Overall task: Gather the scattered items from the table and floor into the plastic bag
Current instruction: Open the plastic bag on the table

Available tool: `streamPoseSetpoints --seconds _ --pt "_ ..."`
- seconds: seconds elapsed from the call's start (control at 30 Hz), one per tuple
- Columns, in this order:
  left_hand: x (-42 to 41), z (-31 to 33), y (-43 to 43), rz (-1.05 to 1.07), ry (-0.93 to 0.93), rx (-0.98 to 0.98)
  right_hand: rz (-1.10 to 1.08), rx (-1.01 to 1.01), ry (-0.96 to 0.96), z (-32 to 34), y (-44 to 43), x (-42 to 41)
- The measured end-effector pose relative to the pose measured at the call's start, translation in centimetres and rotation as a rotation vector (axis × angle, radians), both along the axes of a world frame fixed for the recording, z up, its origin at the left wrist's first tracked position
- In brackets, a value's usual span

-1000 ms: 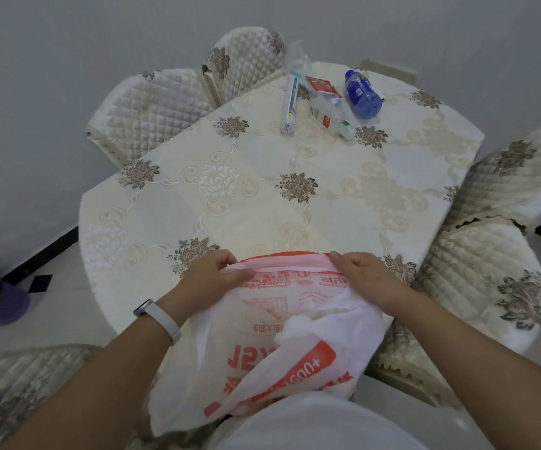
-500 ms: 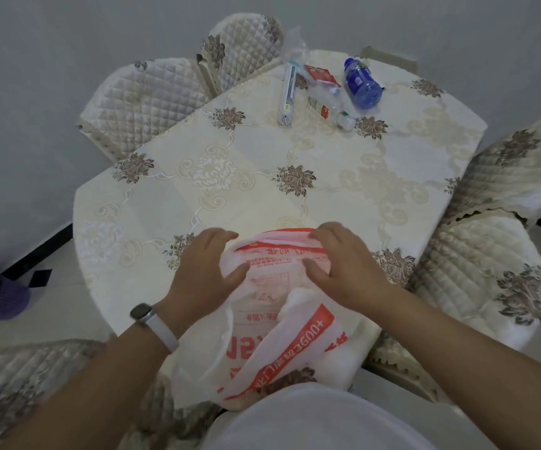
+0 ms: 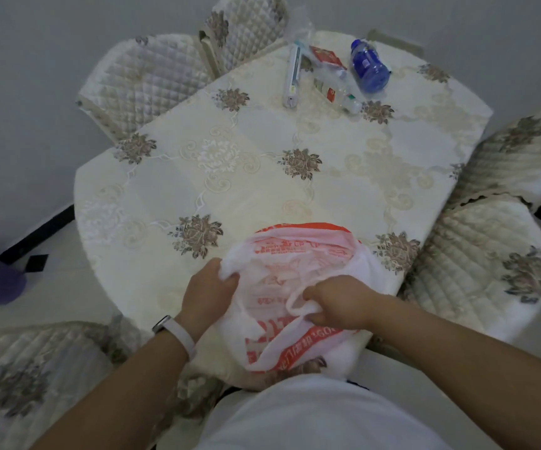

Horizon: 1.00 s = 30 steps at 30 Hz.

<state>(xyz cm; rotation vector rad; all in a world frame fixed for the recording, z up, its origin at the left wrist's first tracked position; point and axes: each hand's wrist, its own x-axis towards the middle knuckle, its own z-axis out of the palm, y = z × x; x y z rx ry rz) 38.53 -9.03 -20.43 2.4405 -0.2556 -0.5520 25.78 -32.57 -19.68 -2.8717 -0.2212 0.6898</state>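
we are looking down into the dining corner of a home. a round table under a cream embroidered tablecloth with brown flower motifs [image 3: 262, 177] fills the middle. padded chairs in matching cream quilted covers [image 3: 145, 82] ring it at seven, eleven, twelve and three o'clock, pushed close as at a family table. a plain pale grey wall [image 3: 35, 92] runs from nine to one o'clock and meets a pale tiled floor [image 3: 67, 297] at a dark skirting board [image 3: 35, 228]. ordinary household bits lie at the table's one o'clock edge: a blue plastic water bottle [image 3: 368, 68] and a clear plastic bottle with a red label [image 3: 337, 89]. a white plastic shopping bag with red print [image 3: 308, 251] sits at six o'clock.
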Motion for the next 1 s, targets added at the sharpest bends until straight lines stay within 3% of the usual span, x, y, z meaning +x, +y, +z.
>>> streamPoseSetpoints --seconds 0.2,0.33,0.53,0.6,0.67,0.73,0.8,0.87,0.93,1.0 --pt "2.9 -0.6 0.2 0.072 -0.088 -0.12 -0.115 -0.021 -0.52 2.1 -2.1 -3.4" --pt "6.2 -1.1 1.0 0.116 -0.19 -0.136 -0.316 -0.142 -0.634 2.7 -4.9 -6.6" --pt "6.6 -0.6 0.0 0.055 -0.078 -0.246 -0.437 -0.078 -0.533 1.8 -5.5 -9.3" --pt "5.6 -0.1 -0.2 -0.013 -0.243 -0.194 -0.487 0.011 -0.564 1.9 -4.9 -8.7" --pt "3.3 0.8 -0.5 -0.137 -0.53 -0.165 -0.529 0.084 -0.592 2.5 -4.3 -7.7" --pt "0.6 1.8 -1.4 -0.328 -0.717 -0.214 -0.535 0.083 -0.462 2.9 -4.2 -6.8" --pt "-1.4 2.1 -2.8 -0.587 -0.76 -0.204 -0.495 0.038 -0.272 2.7 -4.4 -6.1" --pt "-2.5 2.1 -4.4 -0.838 -0.587 -0.026 -0.426 -0.001 -0.16 2.4 -4.5 -5.7" --pt "-3.3 1.9 -5.9 -0.992 -0.397 0.271 -0.337 -0.054 -0.124 1.9 -4.7 -5.4" --pt "-3.8 1.6 -7.0 -1.067 -0.398 0.461 -0.251 -0.079 -0.173 1.6 -5.1 -5.1"
